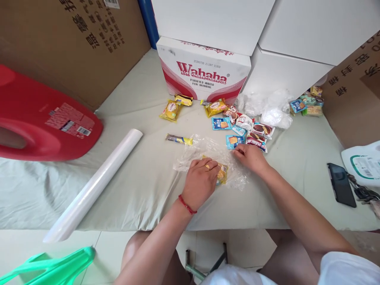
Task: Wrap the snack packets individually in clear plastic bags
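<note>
While both hands work low at the near edge of the sheet-covered table (pixel 133 198), the left hand (pixel 200 180) presses flat on a yellow snack packet (pixel 222 173), fingers closed down over it. That grip pins the packet inside a clear plastic bag (pixel 208 152), which lies crumpled under and around it. The hold appears meant to keep the packet from sliding on the slick film.

Just to the right of that grip, the right hand (pixel 251 156) rests on the bag's far right edge, fingers curled. Whether they pinch the film or only touch it cannot be told.

Beyond the right hand, touching distance away, lies a loose pile of snack packets (pixel 246 128), probably kept close for easy reach. To the left of the grip lie a long yellow bar (pixel 179 139) and, farther out, a white roll of film (pixel 95 186). Farther still stand two yellow packets (pixel 175 107), a water carton (pixel 204 71) and crumpled bags (pixel 267 107). Well to the right sits a phone (pixel 341 184); far left, a red jug (pixel 41 118).
</note>
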A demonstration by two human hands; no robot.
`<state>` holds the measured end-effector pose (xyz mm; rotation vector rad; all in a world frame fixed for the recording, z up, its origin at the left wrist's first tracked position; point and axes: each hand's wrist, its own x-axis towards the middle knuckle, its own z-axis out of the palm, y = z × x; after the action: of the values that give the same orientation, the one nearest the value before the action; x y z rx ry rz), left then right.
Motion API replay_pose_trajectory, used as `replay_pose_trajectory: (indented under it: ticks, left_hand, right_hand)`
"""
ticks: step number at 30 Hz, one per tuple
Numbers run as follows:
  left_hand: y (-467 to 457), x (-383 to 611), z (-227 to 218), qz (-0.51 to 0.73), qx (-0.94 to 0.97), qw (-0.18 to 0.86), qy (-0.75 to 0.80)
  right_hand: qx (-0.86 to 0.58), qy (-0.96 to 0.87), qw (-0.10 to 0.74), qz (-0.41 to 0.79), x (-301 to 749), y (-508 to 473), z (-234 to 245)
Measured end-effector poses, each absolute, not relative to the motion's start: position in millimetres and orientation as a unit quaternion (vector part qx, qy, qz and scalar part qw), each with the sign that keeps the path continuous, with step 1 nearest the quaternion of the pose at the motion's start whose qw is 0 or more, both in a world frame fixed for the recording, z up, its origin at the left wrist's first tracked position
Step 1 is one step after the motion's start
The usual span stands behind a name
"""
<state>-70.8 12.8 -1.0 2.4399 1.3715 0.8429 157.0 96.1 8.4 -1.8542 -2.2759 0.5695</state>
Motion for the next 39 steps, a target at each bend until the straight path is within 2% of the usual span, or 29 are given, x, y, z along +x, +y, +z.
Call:
replay_pose_trajectory:
  ticks: [3,6,9,11,17,20,24,26,32,34,37,39]
  left_hand:
    - [11.4,-69.2,-0.3,0.292,0.822,0.112,0.477]
    - [11.3,-67.9,0.4,0.29,0.791,0.092,0.531]
    - [12.7,-70.1,1.8,0.271,0.783,0.101,0.551]
    - [13.6,-72.8,2.7,0.257,0.788,0.117,0.547]
    - [15.2,-77.4,4.8,0.22,0.782,0.123,0.57]
    - [16.4,-76.4,6.6,0.198,0.783,0.138,0.574]
    - [16.0,-75.4,7.1,0.199,0.778,0.164,0.572]
    - [15.5,-78.0,5.7,0.221,0.761,0.199,0.577]
    - [24.4,-107.2,-0.1,0.365,0.61,0.422,0.563]
    - [30.5,-118.8,-0.4,0.369,0.558,0.392,0.632]
    - [40.0,-130.4,-0.5,0.325,0.517,0.26,0.748]
    - [45.5,-133.8,-1.2,0.295,0.517,0.251,0.763]
  right_hand:
    - [-0.589,-0.791,0.098,0.136,141.8,111.9,12.9]
    - [-0.559,-0.82,0.067,0.103,117.0,127.0,12.2]
    - [-0.549,-0.826,0.023,0.128,102.6,139.2,8.3]
    - [-0.525,-0.834,0.026,0.166,102.3,145.1,6.7]
    - [-0.483,-0.827,0.092,0.271,113.0,143.9,17.5]
    - [-0.49,-0.81,0.147,0.286,111.0,124.1,26.2]
    - [-0.407,-0.83,0.225,0.307,103.6,77.9,26.0]
    - [-0.384,-0.84,0.24,0.3,100.6,54.8,19.9]
    - [-0.389,-0.859,0.214,0.254,95.6,19.0,-3.4]
    - [-0.383,-0.869,0.199,0.244,94.6,15.7,-7.7]
    - [-0.375,-0.882,0.173,0.228,94.3,14.7,-8.4]
    - [-0.365,-0.892,0.155,0.217,94.6,16.2,-6.1]
